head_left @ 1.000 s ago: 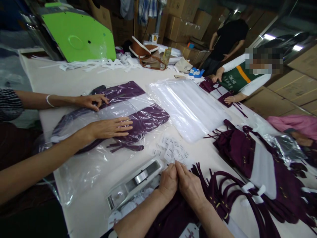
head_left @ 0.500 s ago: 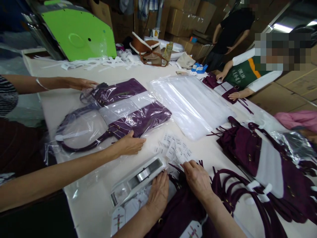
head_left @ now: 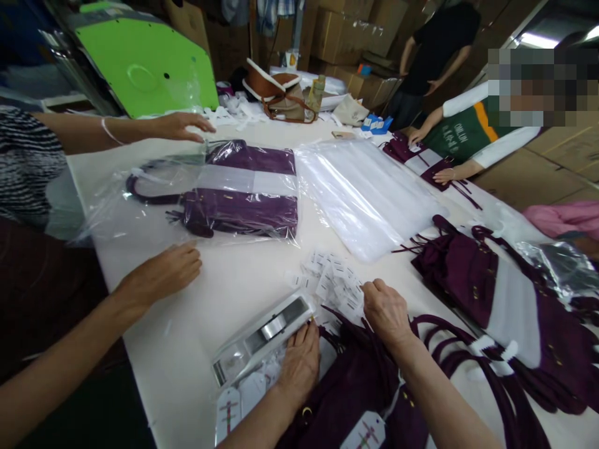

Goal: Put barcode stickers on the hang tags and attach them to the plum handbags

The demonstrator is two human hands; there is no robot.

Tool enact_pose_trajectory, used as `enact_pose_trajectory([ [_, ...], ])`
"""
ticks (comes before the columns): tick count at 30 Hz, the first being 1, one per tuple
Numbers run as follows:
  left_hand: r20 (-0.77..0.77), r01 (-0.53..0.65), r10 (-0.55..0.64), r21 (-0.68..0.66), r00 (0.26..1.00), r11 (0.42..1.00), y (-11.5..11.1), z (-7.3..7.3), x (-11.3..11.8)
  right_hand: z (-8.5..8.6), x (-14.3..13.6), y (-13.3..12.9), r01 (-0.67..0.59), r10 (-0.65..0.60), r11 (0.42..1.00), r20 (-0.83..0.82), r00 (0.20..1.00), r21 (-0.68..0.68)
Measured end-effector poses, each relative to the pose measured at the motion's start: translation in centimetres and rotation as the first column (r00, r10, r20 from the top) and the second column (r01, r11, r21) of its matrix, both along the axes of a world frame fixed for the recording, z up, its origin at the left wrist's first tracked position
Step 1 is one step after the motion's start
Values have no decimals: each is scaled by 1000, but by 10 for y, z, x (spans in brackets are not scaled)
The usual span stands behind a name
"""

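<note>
Low in the middle, my left hand lies with fingers stretched out against the near end of a tape dispenser. My right hand has its fingers bent together above a purple bag, at the right edge of a loose pile of small printed labels. What its fingertips hold, if anything, is too small to make out. A white hang tag lies on the purple bag, and more tags are beside the dispenser, left of my left hand.
A co-worker's hands flank a plastic-wrapped purple bag at the left. Clear plastic bags are stacked mid-table. More purple bags lie right. Behind stand a green machine and another person in a green apron.
The wrapped bag has turned straighter and shifted left, and the co-worker's hands have come off it. My right hand has moved slightly up and right; my left hand has hardly moved.
</note>
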State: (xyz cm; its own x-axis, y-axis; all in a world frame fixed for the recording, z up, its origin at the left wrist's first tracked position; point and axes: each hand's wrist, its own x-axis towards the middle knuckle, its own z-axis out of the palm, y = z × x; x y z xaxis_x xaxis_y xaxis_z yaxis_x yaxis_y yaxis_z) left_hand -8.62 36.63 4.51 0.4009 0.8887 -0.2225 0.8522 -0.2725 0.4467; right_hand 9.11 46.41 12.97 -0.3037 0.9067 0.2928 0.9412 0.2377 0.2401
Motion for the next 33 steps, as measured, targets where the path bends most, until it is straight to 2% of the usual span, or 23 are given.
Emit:
enact_pose_trajectory([
  [3,-5,-2,2,14,1000,1000,0,-1,-1,5,16,7,114,-113,993,-24,993,37],
  [5,14,-12,11,32,1000,999,0,0,-1,14,29,11,202,-199,978,-47,979,57],
  [7,34,-21,21,24,999,999,0,1,-1,25,38,11,229,-227,973,-63,972,24],
  [10,77,-60,64,-47,995,997,2,5,-1,42,41,1,179,-184,981,-79,980,-71],
  [13,147,-93,106,-91,983,991,6,11,-1,53,34,-19,66,-93,973,-116,989,-219],
  [16,204,-84,96,-69,974,994,12,20,-3,62,25,-44,-111,25,902,-208,978,-417],
  [18,250,-82,93,-57,964,995,16,29,-5,69,22,-60,-174,33,871,-299,954,-459],
  [22,346,-87,96,-42,933,995,16,63,-5,86,26,-89,-147,-53,917,-477,877,-371],
  [23,415,-98,125,-86,901,991,15,74,-3,89,27,-96,-130,-66,931,-508,859,-341],
  [24,506,-113,196,-190,840,975,15,85,0,91,28,-103,-111,-74,944,-528,846,-310],
  [25,595,-122,339,-375,729,919,14,95,5,91,27,-110,-93,-76,955,-535,841,-282],
  [26,618,-94,534,-599,577,795,15,103,11,89,24,-117,-76,-75,964,-532,844,-257],
  [27,551,-24,718,-786,425,617,16,109,17,87,19,-123,-64,-69,970,-518,852,-235],
  [28,429,56,847,-899,313,435,19,112,23,84,13,-130,-61,-59,973,-496,866,-223],
  [29,311,114,920,-950,241,291,24,112,29,80,6,-135,-62,-49,974,-471,881,-217],
  [30,233,135,952,-969,199,208,30,109,34,76,-1,-140,-61,-43,975,-449,893,-214],
  [31,204,126,962,-975,180,183,37,105,38,73,-8,-143,-56,-43,975,-434,900,-214],
  [33,192,79,970,-980,147,182,51,94,44,69,-18,-148,-48,-52,975,-436,899,-216],
])
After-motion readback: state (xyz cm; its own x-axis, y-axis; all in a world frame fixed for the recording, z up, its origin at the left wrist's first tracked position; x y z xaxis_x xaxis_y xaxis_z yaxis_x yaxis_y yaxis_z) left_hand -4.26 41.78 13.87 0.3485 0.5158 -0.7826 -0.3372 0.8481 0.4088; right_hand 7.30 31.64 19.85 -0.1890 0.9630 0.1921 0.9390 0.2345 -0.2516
